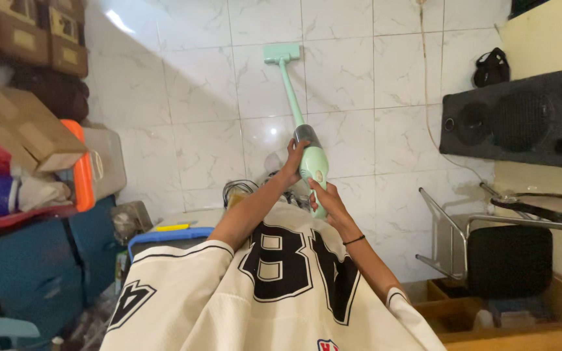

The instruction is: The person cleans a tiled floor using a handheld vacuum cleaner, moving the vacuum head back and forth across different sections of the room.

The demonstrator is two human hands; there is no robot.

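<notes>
A pale green stick vacuum (312,162) points away from me over white marble floor tiles, its flat head (281,52) resting on the floor far ahead. My left hand (292,161) grips the vacuum body near the dark dust cup. My right hand (323,196), with a black band on the wrist, holds the handle just below it. My cream jersey with large black numerals fills the bottom of the view.
Cardboard boxes (30,127), an orange crate (80,166) and blue bins are stacked at left. A black speaker (518,120) lies at right, above a folding chair (499,250) with a black seat. A black bag (491,68) sits by the far wall. Cables (239,188) lie near my arms.
</notes>
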